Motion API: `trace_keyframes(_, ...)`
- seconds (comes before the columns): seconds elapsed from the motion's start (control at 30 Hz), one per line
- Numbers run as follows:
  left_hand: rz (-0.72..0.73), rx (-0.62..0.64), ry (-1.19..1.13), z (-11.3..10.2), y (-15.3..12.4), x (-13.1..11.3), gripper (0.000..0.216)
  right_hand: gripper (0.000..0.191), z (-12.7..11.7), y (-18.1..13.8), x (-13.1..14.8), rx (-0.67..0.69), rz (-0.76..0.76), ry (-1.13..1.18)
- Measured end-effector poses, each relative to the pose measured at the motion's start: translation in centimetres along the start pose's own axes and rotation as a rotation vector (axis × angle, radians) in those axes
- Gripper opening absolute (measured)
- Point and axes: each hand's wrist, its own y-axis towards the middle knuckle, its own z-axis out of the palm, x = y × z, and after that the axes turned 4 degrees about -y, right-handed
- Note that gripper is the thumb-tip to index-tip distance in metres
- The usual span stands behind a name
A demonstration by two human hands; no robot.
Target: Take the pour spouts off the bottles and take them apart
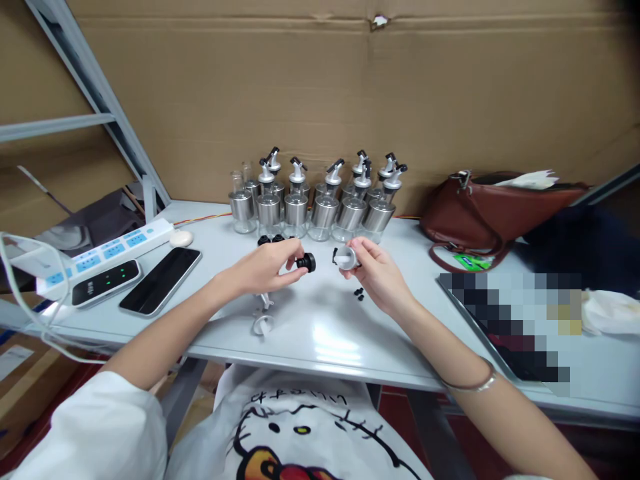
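Observation:
Between the thumb and fingers of my left hand (277, 265) is a black ribbed stopper (307, 263), its wide end turned to the right. A short gap away, my right hand (376, 272) grips a silver pourer cap (346, 258), its hollow underside facing left. Several more black stoppers (264, 241) lie behind my left hand, partly hidden by it. Below that hand, loose silver pourer parts (263, 325) rest on the table. Small black pieces (359, 293) lie beneath my right hand.
Glass bottles with steel sleeves (296, 212) stand at the back, several topped with pourers. At left are a power strip (114, 250), a phone (161, 281) and a white-edged device (107, 283). A brown bag (480, 210) and a blurred-out flat object (505, 327) sit at right.

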Motion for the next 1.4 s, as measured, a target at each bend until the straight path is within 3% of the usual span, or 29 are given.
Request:
trace_keyframes(0.17,0.097,-0.157,-0.129,0.4,-0.2,-0.5,0.01,0.043,-0.3,0.0,-0.4,-0.023,-0.031,-0.052)
trace_keyframes(0.37,0.073,-0.175,-0.455,1.1,-0.2,-1.7,0.018,0.043,-0.1,-0.6,-0.4,0.02,-0.073,-0.034)
trace_keyframes(0.67,0.068,-0.319,-0.654,2.4,-0.2,-2.2,0.022,0.024,-0.3,-1.1,0.1,0.121,-0.204,-0.1)
trace_keyframes(0.8,0.094,-0.387,-0.678,3.1,-0.4,-2.3,0.023,0.02,-0.1,-1.4,0.5,0.129,-0.29,-0.211)
trace_keyframes(0.97,0.02,-0.458,-0.732,3.1,-0.3,-2.3,0.021,0.011,-0.1,-1.7,0.3,0.084,-0.502,-0.289)
trace_keyframes(1.07,0.091,-0.496,-0.711,2.9,-0.2,-2.2,0.016,0.009,-0.4,-1.5,0.0,0.067,-0.59,-0.361)
trace_keyframes(1.4,0.234,-0.512,-0.475,2.7,-0.1,-1.6,0.012,0.011,-0.6,-1.6,0.0,0.068,-0.614,-0.503)
